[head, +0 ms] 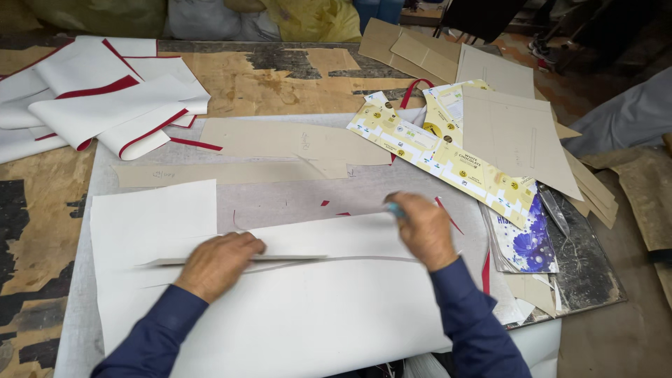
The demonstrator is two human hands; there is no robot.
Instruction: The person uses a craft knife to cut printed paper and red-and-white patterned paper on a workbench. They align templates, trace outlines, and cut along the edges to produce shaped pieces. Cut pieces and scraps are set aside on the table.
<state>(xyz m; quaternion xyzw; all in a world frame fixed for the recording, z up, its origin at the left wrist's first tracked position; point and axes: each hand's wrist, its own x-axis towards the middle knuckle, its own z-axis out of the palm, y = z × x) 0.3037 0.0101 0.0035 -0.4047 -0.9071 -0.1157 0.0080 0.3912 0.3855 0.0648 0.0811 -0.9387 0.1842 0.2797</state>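
Worn worktable point(280, 77) under white sheets point(294, 315)

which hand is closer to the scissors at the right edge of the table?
Right. The right hand is just left of the scissors, across the purple flowered card. The left hand lies much farther left, pressing on the white sheet.

White sheet point(294, 308) under dark-blue sleeves point(476, 322). White pieces point(91, 105) edged in red. Beige patterns point(294, 140). Pale-yellow printed carton point(448, 164) with dark dots. Blue-and-white flowered card point(528, 245). Small light-blue marker point(395, 208). Brown, black-patched desk point(35, 210).
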